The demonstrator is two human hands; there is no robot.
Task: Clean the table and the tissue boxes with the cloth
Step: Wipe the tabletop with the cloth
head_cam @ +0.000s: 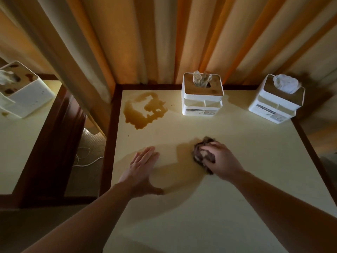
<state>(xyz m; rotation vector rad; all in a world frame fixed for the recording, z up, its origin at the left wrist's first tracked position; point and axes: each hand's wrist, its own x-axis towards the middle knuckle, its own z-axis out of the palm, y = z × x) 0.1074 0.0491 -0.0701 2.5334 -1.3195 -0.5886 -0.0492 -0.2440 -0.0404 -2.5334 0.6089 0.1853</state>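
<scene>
We are pressing the dark crumpled cloth [204, 156], gripped in the curled right hand [219, 161], onto the cream-topped, dark-framed desk [237, 179], bracing with the flat, spread left hand [140, 167], and should be sweeping toward the brown spill [144, 110].

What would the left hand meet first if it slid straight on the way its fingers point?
Probably the middle tissue box. The left hand lies flat on the table, fingers pointing up and right. The brown spill sits left of that line. Depth is unclear.
</scene>
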